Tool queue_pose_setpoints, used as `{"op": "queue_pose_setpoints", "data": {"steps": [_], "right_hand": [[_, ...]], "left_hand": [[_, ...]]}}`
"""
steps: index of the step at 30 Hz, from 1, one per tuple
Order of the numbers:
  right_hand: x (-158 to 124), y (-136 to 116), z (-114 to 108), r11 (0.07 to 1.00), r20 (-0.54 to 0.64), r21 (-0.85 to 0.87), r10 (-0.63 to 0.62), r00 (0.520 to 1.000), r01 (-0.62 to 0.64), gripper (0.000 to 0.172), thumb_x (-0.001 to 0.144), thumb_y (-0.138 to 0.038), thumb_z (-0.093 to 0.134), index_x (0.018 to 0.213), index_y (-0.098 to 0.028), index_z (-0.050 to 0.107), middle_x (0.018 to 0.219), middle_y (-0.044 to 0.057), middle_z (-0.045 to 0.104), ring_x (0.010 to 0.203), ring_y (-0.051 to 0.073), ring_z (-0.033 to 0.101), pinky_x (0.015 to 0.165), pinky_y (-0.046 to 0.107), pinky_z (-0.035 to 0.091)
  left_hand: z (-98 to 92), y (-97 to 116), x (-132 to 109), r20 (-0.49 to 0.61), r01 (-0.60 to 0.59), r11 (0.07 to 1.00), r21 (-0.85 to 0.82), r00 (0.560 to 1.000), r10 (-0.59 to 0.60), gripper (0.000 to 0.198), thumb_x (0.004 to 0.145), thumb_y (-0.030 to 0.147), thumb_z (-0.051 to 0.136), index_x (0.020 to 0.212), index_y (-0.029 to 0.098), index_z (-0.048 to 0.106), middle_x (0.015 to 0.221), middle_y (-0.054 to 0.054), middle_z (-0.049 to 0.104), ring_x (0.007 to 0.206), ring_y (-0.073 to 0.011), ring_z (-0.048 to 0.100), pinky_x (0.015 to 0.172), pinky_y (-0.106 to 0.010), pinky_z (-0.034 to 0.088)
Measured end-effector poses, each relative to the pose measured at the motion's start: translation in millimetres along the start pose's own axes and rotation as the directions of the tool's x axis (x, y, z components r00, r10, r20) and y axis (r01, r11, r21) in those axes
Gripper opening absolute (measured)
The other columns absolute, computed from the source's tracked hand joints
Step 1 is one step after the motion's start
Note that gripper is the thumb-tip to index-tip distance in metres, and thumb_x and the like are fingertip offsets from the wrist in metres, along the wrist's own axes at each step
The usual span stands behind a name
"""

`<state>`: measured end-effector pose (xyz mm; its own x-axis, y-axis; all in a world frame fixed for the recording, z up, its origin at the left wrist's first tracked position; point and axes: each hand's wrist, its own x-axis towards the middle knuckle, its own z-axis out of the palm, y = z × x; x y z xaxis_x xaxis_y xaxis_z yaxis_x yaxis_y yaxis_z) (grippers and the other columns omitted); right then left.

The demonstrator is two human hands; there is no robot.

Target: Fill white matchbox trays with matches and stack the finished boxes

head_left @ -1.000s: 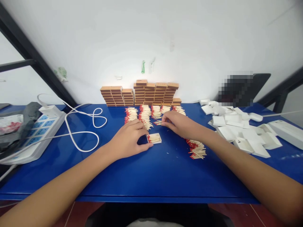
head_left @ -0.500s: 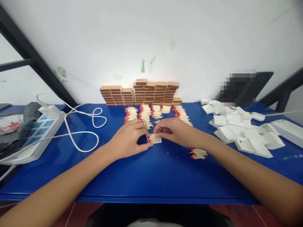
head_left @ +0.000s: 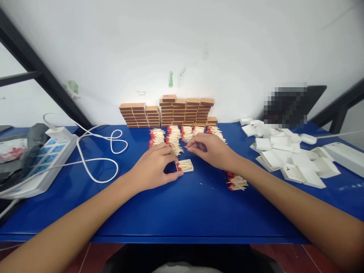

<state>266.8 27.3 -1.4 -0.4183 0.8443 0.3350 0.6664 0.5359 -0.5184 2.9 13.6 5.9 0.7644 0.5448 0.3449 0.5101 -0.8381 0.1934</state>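
Observation:
A small white matchbox tray [head_left: 189, 170] lies on the blue table with red-tipped matchsticks [head_left: 184, 165] inside. My left hand [head_left: 155, 167] is closed around the tray's left end, its thumb at the near side and its fingers at the far side. Beyond the tray, my right hand [head_left: 209, 149] pinches at a few loose matchsticks in front of the middle piles; how many are between the fingertips is hidden. Rows of matchsticks [head_left: 174, 139] lie past both hands. Another pile of matchsticks [head_left: 237, 182] is partly covered by my right forearm.
Stacked brown matchboxes [head_left: 173, 112] stand against the wall. Many white trays [head_left: 292, 155] are heaped at the right, near a dark tablet-like panel [head_left: 313, 100]. On the left are a power strip [head_left: 54, 163], a loose white cable [head_left: 98, 182] and a grey bag [head_left: 17, 159].
My right hand has moved from the tray's right end, up and away, to the loose matchsticks beyond it. My left hand stays at the tray.

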Motion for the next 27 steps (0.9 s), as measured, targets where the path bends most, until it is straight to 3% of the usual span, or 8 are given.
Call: {"op": "queue_pose_setpoints", "data": {"steps": [2, 7, 13, 19, 27], "right_hand": [[4.0, 13.2, 1.1, 0.996, -0.038, -0.093, -0.015, 0.999, 0.012, 0.008, 0.099, -0.027, 0.068, 0.097, -0.022, 0.074, 0.093, 0.006, 0.073, 0.080, 0.021, 0.060, 0.074, 0.034, 0.045], [8.4, 29.9, 1.7, 0.987, 0.012, -0.161, -0.012, 1.000, 0.014, 0.008, 0.098, -0.025, 0.069, 0.092, -0.021, 0.073, 0.094, 0.008, 0.071, 0.088, 0.024, 0.062, 0.080, 0.037, 0.046], [7.2, 27.6, 0.1, 0.988, 0.020, -0.156, 0.002, 1.000, 0.001, 0.008, 0.098, -0.024, 0.070, 0.091, -0.021, 0.072, 0.093, 0.008, 0.069, 0.087, 0.024, 0.062, 0.078, 0.035, 0.046], [7.7, 32.0, -6.2, 0.983, 0.094, -0.165, 0.093, 0.991, -0.077, 0.018, 0.098, -0.030, 0.071, 0.082, -0.021, 0.069, 0.085, 0.007, 0.070, 0.080, 0.023, 0.062, 0.072, 0.035, 0.044], [5.5, 22.9, -10.8, 0.989, 0.116, -0.144, 0.062, 0.991, -0.045, 0.016, 0.100, -0.029, 0.068, 0.086, -0.021, 0.068, 0.087, 0.007, 0.071, 0.083, 0.024, 0.062, 0.074, 0.036, 0.045]], "left_hand": [[0.2, -0.3, 0.0, -0.002, 0.000, 1.000, -0.002, 1.000, 0.000, 0.025, 0.097, 0.045, 0.078, 0.101, 0.020, 0.078, 0.099, -0.007, 0.073, 0.101, -0.0262, 0.065, 0.093, -0.042, 0.055], [0.6, -1.0, -0.2, -0.006, -0.006, 1.000, 0.002, 1.000, 0.006, 0.027, 0.098, 0.046, 0.077, 0.101, 0.019, 0.078, 0.098, -0.007, 0.073, 0.100, -0.0261, 0.066, 0.093, -0.043, 0.055], [-0.2, -0.7, -0.7, 0.001, -0.008, 1.000, 0.010, 1.000, 0.008, 0.028, 0.098, 0.046, 0.077, 0.103, 0.019, 0.079, 0.098, -0.007, 0.073, 0.101, -0.0264, 0.064, 0.092, -0.043, 0.055], [-0.8, -0.6, -0.5, 0.005, -0.005, 1.000, 0.016, 1.000, 0.005, 0.028, 0.098, 0.046, 0.077, 0.104, 0.019, 0.079, 0.099, -0.008, 0.073, 0.102, -0.0265, 0.065, 0.093, -0.043, 0.055], [-0.4, -1.1, -0.4, 0.000, -0.013, 1.000, 0.009, 1.000, 0.013, 0.028, 0.098, 0.046, 0.077, 0.103, 0.018, 0.079, 0.098, -0.007, 0.073, 0.101, -0.0268, 0.065, 0.092, -0.043, 0.055]]}}
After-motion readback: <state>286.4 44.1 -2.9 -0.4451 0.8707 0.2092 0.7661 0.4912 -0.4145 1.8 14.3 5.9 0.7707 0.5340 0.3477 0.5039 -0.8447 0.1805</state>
